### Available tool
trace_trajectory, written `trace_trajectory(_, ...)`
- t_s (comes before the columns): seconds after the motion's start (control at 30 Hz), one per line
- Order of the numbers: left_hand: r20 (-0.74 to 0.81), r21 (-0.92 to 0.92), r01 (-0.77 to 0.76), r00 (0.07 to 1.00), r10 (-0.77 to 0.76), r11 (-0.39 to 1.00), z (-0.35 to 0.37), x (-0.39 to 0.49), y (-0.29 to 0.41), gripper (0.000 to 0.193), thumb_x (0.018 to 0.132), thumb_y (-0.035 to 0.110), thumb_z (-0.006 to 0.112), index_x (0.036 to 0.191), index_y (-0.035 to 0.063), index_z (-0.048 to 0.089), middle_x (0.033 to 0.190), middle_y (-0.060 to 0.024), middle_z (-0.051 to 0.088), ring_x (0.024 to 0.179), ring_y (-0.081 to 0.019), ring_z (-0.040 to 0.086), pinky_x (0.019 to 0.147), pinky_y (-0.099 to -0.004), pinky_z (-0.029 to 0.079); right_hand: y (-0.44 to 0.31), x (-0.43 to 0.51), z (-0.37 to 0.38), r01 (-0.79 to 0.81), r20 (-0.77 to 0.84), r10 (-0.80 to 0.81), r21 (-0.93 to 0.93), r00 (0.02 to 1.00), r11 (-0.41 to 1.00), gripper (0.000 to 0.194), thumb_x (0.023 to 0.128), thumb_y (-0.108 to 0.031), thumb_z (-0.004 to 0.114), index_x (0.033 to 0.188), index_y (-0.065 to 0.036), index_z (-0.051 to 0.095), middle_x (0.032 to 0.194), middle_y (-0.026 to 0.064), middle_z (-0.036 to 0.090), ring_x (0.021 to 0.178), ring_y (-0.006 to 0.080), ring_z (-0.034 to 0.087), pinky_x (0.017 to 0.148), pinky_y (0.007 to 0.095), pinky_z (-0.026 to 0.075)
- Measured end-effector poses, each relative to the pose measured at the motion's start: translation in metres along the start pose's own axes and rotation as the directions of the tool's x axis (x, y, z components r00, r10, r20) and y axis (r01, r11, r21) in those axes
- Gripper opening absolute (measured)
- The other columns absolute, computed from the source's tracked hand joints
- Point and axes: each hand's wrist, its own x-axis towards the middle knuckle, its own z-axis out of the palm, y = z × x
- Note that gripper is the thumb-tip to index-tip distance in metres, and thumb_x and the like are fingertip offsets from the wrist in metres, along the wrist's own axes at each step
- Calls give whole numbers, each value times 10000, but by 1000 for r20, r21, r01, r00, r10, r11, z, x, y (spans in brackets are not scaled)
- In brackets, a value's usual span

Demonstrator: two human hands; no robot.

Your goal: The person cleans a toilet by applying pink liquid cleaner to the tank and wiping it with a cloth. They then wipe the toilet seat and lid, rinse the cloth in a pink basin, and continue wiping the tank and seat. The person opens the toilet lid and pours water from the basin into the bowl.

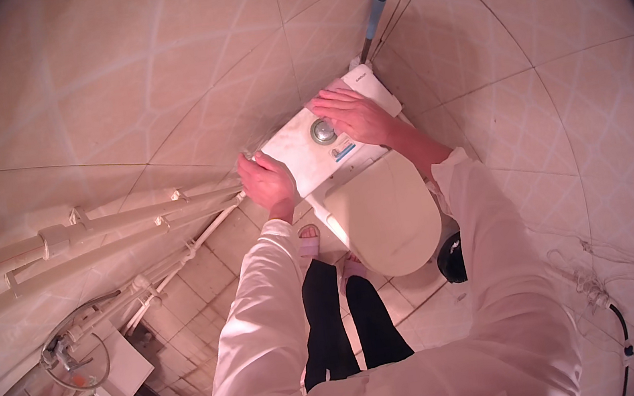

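Observation:
A white toilet cistern [303, 166] stands against the tiled wall in front of me, with a round metal flush button [323, 131] in its top. My right hand [355, 116] lies flat over the top beside the button, fingers together. Under its fingers shows the edge of what looks like a pink cloth [336, 86]. At the cistern's left end, my left hand [267, 182] is curled against the corner; its palm side is hidden, so I cannot tell whether it grips the edge. The toilet lid [390, 218] below is down.
A blue-handled brush [376, 13] stands behind the cistern in the corner. White pipes [113, 217] run along the left wall. A black bin [452, 258] sits right of the toilet. At lower left are a tap [61, 350] and a basin area; a cable [622, 325] hangs at right.

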Motion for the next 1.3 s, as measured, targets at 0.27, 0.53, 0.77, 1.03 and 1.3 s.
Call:
trace_trajectory(0.27, 11, 8, -13, 1000, 13, 1000, 0, 1, -2, 490, 986, 309, 464, 1317, -51, 498, 1277, -263, 573, 1174, -437, 538, 995, -524, 415, 17, -2, -1, -25, 107, 20, 41, 994, 999, 378, 938, -123, 557, 1294, -11, 613, 1385, 97, 590, 1355, 299, 476, 1150, 427, 347)
trace_trajectory(0.53, 8, 12, -10, 1000, 10, 1000, -1, 1, -1, 479, 987, 300, 466, 1310, -53, 502, 1270, -258, 579, 1164, -432, 550, 988, -518, 428, 26, 28, -3, -78, 217, 33, 205, 976, 976, 337, 924, -88, 533, 1233, -47, 660, 1363, 63, 604, 1313, 278, 500, 1148, 420, 328)
trace_trajectory(0.77, 18, 28, 8, 1000, -8, 1000, -1, 2, 1, 467, 983, 280, 469, 1306, -56, 501, 1260, -255, 582, 1156, -428, 554, 980, -518, 430, 17, 51, 19, -49, 247, -13, 240, 969, 969, 339, 934, -137, 558, 1250, -98, 674, 1377, 69, 606, 1349, 251, 494, 1167, 426, 329)
trace_trajectory(1.03, 15, 18, -9, 1000, 9, 1000, 0, 2, -1, 473, 986, 285, 458, 1313, -53, 496, 1282, -242, 573, 1183, -413, 539, 1009, -515, 404, 10, 47, 24, -56, 244, 42, 54, 969, 997, 362, 966, -197, 538, 1307, -118, 632, 1400, 36, 589, 1356, 274, 484, 1153, 443, 339)
trace_trajectory(1.3, 41, 17, 17, 999, -17, 1000, -2, 1, 2, 487, 993, 294, 449, 1337, -49, 480, 1309, -236, 558, 1218, -405, 517, 1037, -514, 380, -6, 47, 22, 92, 255, -84, -19, 963, 996, 393, 868, -97, 612, 1255, -62, 667, 1367, 65, 613, 1349, 275, 495, 1146, 415, 367)
